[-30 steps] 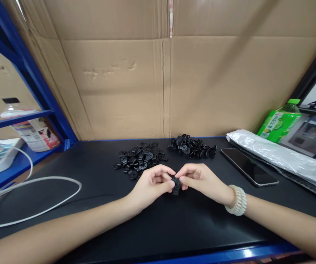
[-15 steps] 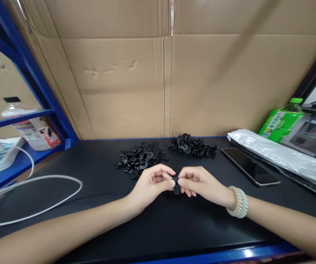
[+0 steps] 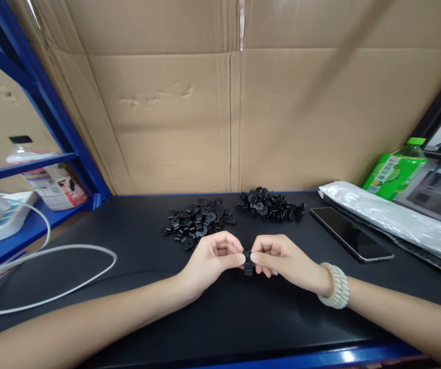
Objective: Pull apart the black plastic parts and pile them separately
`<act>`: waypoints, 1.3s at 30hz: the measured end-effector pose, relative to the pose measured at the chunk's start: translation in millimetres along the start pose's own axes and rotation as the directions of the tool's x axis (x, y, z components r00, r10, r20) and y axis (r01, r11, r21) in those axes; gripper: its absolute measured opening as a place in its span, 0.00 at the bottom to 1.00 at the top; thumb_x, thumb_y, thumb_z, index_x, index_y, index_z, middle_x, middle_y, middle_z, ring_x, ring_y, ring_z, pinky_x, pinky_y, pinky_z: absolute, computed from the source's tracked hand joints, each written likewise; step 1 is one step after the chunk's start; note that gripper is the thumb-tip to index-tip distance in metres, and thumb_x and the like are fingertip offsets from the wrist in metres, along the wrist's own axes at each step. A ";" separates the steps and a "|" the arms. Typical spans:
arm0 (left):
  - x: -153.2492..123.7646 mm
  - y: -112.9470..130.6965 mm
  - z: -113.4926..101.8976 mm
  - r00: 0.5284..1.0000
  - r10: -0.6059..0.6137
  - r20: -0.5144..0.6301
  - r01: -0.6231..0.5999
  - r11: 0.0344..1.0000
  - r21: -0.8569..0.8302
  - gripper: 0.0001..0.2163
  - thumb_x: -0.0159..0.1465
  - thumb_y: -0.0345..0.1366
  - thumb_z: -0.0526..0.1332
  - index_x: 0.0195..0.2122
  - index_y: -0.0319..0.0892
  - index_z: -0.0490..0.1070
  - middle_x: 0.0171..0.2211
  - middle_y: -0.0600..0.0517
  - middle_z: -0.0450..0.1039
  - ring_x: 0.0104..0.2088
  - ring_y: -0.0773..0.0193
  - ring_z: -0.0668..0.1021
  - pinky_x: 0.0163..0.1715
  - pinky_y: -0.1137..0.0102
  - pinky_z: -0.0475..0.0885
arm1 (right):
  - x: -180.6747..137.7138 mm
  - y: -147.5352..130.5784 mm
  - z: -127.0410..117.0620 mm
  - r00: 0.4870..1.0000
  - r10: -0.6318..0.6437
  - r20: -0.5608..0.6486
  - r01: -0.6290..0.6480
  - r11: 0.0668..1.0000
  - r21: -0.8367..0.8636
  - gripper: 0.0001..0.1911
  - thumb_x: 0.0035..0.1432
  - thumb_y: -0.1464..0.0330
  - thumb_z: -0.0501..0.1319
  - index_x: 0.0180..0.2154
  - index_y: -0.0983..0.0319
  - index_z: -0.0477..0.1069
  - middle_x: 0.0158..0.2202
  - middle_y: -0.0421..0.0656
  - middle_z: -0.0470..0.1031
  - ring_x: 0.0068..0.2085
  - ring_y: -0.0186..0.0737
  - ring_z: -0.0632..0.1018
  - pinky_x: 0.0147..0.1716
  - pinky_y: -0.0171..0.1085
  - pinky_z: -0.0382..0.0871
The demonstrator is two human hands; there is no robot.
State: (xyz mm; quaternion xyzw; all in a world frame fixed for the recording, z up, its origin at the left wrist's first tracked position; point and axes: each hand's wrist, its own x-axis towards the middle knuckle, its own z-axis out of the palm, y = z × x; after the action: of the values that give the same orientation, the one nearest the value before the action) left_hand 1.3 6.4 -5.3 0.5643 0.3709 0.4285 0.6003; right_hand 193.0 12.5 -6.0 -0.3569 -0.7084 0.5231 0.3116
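I observe remotely: left forearm [image 3: 108, 316] and right forearm [image 3: 400, 310] angled inward; left hand [image 3: 211, 262] and right hand [image 3: 285, 260] facing each other, thumbs [image 3: 232, 261] and forefingers [image 3: 228, 237] pinched.

At lower centre, the left grip [image 3: 212, 262] and right grip [image 3: 285, 259] hide the sides of 1 black part [image 3: 248, 268], its detail too small to tell. The frame's left edge cuts off the white cable [image 3: 80, 246]; the right edge, the silver package [image 3: 385, 215].
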 end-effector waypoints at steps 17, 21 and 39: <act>1.8 11.2 -5.4 0.991 0.121 -0.063 -0.107 0.975 0.196 0.07 0.52 0.33 0.67 0.31 0.38 0.72 0.24 0.55 0.74 0.26 0.69 0.76 0.30 0.73 0.72 | 2.7 3.6 -5.1 1.000 0.004 0.018 -0.004 1.000 0.019 0.16 0.59 0.58 0.59 0.33 0.66 0.70 0.24 0.40 0.71 0.22 0.29 0.68 0.21 0.30 0.60; 14.4 46.5 -40.4 0.938 0.311 -0.152 -0.204 0.851 0.483 0.08 0.53 0.35 0.66 0.32 0.38 0.74 0.30 0.51 0.78 0.31 0.65 0.79 0.36 0.71 0.73 | 2.1 5.0 -9.7 1.000 -0.003 0.024 0.002 0.999 0.033 0.16 0.60 0.59 0.58 0.36 0.66 0.72 0.25 0.41 0.71 0.23 0.29 0.68 0.21 0.30 0.59; 6.9 23.3 -24.9 0.887 0.456 0.075 -0.334 0.520 0.786 0.02 0.58 0.29 0.59 0.30 0.42 0.66 0.40 0.49 0.75 0.37 0.63 0.75 0.35 0.71 0.67 | 3.2 0.3 -12.5 0.998 0.027 0.055 -0.023 0.997 -0.068 0.13 0.59 0.61 0.58 0.32 0.65 0.71 0.22 0.39 0.70 0.20 0.28 0.64 0.19 0.30 0.56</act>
State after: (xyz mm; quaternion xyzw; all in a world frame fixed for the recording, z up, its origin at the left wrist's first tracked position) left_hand -21.6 21.7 16.0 0.8051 0.4221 0.3875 0.1534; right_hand 201.5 21.7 -2.8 -0.3613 -0.7296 0.5126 0.2730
